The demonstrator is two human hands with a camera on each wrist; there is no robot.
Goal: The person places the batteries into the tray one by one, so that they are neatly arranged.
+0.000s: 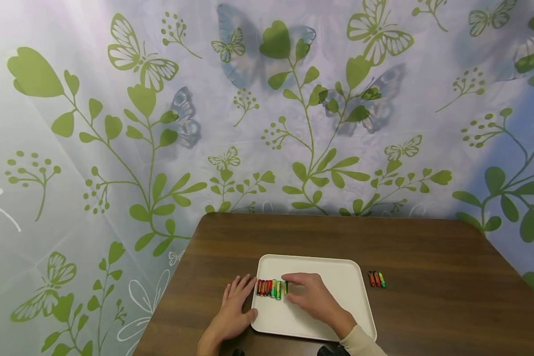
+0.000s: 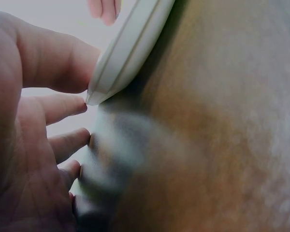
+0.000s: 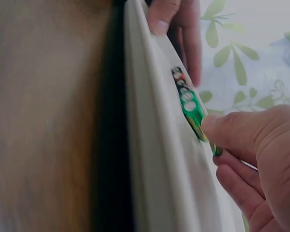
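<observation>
My left hand (image 1: 234, 310) spreads its fingers against the left rim of a white tray (image 1: 341, 281). Just right of them lies a row of red and green batteries (image 1: 269, 289). Next, a single green battery (image 1: 287, 288) is pinched in my right hand's (image 1: 315, 298) fingers. Well right of these, three more batteries (image 1: 376, 279) lie on the bench (image 1: 431, 291).
</observation>
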